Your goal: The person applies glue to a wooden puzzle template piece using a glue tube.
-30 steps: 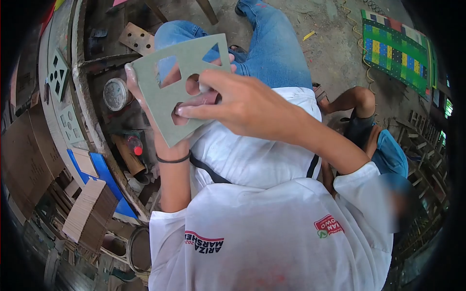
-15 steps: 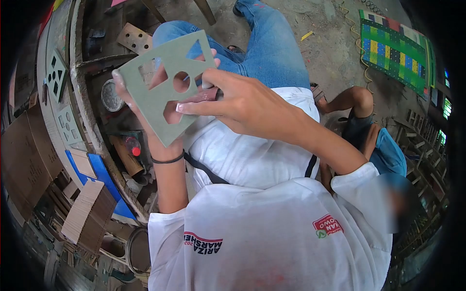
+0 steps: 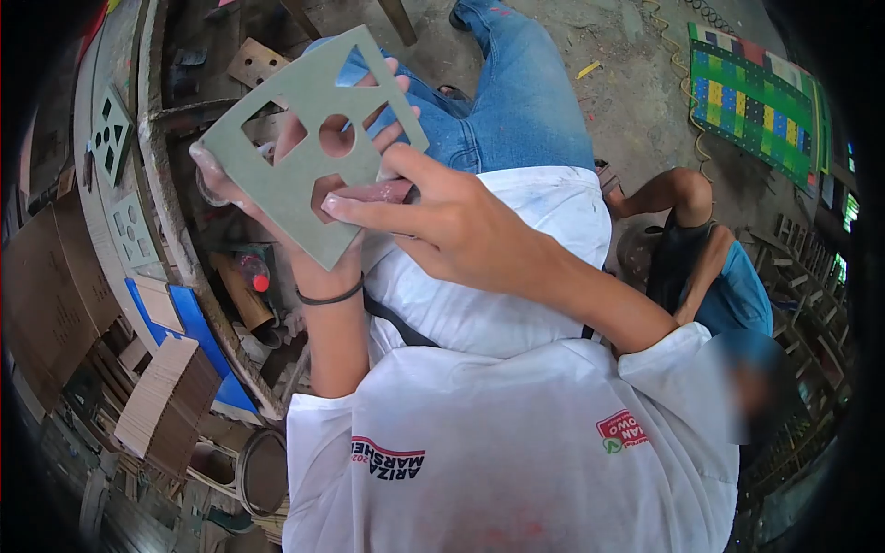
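Observation:
A flat grey-green board (image 3: 277, 184) with several cut-out shapes, among them a round hole, a hexagon and triangles, is tilted above my lap. My left hand (image 3: 241, 201) holds it from underneath; the thumb is at the left edge and fingertips show past the right edge and through the holes. My right hand (image 3: 452, 217) pinches a reddish-brown folded strip (image 3: 380, 192) that looks like sandpaper. The strip's end is at the hexagonal hole, with the index fingertip beside it on the board.
Similar cut-out boards (image 3: 111, 138) lie on the wooden bench (image 3: 171, 184) at left. Below it are a red-capped bottle (image 3: 253, 272) and a cardboard piece (image 3: 171, 405). Another person (image 3: 691, 249) sits at right. A colourful panel (image 3: 751, 101) lies on the floor.
The board and my left hand have shifted up and a little left. My right hand has moved slightly left with the strip, which stays at the hexagonal hole.

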A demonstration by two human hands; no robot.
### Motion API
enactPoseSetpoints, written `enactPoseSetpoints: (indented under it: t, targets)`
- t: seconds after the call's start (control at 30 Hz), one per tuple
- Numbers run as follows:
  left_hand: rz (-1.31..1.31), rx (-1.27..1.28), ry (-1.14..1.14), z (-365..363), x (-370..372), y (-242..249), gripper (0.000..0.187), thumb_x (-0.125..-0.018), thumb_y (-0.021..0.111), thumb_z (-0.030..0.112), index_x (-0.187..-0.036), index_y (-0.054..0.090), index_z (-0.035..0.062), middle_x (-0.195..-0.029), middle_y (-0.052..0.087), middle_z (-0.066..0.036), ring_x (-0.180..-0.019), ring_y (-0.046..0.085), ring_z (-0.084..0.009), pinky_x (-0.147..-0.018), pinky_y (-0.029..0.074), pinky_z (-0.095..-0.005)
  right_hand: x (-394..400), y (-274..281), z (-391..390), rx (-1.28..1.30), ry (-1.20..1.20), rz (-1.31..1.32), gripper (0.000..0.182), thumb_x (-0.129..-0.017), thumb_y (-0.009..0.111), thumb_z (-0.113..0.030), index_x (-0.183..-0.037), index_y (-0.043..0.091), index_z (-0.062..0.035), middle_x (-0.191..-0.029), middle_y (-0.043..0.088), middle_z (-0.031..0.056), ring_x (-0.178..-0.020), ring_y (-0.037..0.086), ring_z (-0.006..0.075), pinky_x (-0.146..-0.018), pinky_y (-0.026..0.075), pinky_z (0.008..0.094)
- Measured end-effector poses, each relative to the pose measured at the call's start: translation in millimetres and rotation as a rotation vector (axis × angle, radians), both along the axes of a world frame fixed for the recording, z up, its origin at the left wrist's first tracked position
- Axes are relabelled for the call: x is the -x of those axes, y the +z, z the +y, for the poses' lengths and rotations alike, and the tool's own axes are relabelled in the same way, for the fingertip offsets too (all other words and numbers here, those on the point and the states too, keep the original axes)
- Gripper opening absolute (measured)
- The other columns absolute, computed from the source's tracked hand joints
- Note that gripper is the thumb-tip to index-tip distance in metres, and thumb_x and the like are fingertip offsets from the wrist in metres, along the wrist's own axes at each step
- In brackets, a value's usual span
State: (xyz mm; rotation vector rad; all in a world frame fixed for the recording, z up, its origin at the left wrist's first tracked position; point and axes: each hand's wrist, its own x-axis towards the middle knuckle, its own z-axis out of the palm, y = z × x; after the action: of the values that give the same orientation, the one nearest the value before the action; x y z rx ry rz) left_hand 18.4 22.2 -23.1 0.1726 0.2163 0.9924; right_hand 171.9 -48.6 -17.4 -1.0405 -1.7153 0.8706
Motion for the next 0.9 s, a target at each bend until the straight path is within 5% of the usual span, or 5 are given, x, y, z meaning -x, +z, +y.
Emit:
enactPoseSetpoints:
  t: [0.2, 0.5, 0.57, 0.63, 0.9]
  targets:
    - [0.587, -0.037, 0.181, -11.1, -28.6, 16.0, 0.115, -0.073, 0.034, 0.089, -0.151, 0.018, 0.0058, -0.149, 0.014, -0.037, -0.136, 0.022, -0.053, -0.108, 0.026, -0.0661, 5.1, -2.4, -4.4, 0.07, -0.019, 0.029, 0.062, -0.068, 0.065, 0.013, -0.123, 0.065, -0.016, -0.094, 0.05, 0.0152, -0.076, 0.056, 0.0281, -0.066, 0.049, 0.033]
    - [0.017, -0.163, 0.24, -0.6, -3.9, -5.5, 0.125, -0.068, 0.034, 0.092, -0.148, 0.018, -0.0025, -0.149, 0.015, -0.035, -0.136, 0.022, -0.0517, -0.112, 0.02, -0.0606, 14.4, 14.0, -9.7, 0.166, -0.018, 0.184, 0.044, -0.076, 0.06, 0.007, -0.118, 0.065, -0.0039, -0.096, 0.05, 0.017, -0.074, 0.058, 0.0304, -0.069, 0.05, 0.0365]
    - [0.033, -0.268, 0.309, -0.7, -9.8, -5.0, 0.126, -0.07, 0.031, 0.092, -0.147, 0.017, -0.0071, -0.147, 0.019, -0.037, -0.134, 0.03, -0.0506, -0.111, 0.026, -0.0589, 13.5, 18.3, -13.1, 0.331, 0.009, 0.239, 0.041, -0.076, 0.058, 0.008, -0.116, 0.065, -0.0015, -0.094, 0.051, 0.0164, -0.072, 0.057, 0.0276, -0.068, 0.048, 0.0351]
    - [0.751, -0.282, 0.506, -7.9, -33.4, 9.9, 0.126, -0.069, 0.032, 0.092, -0.146, 0.019, -0.008, -0.146, 0.024, -0.036, -0.134, 0.032, -0.0487, -0.111, 0.027, -0.0575, 12.5, 21.9, -8.4, 0.38, -0.001, 0.284, 0.041, -0.077, 0.057, 0.007, -0.116, 0.066, -0.0013, -0.091, 0.051, 0.0155, -0.071, 0.056, 0.0256, -0.066, 0.047, 0.0339]
    - [0.862, -0.42, 0.654, -4.5, -21.3, -4.1, 0.124, -0.07, 0.036, 0.09, -0.144, 0.022, -0.0082, -0.145, 0.03, -0.033, -0.134, 0.035, -0.0449, -0.113, 0.027, -0.0535, 8.0, 27.0, -6.9, 0.687, 0.071, 0.471, 0.045, -0.084, 0.055, 0.006, -0.126, 0.062, -0.0071, -0.084, 0.049, 0.0009, -0.068, 0.041, 0.0046, -0.058, 0.035, 0.0214]
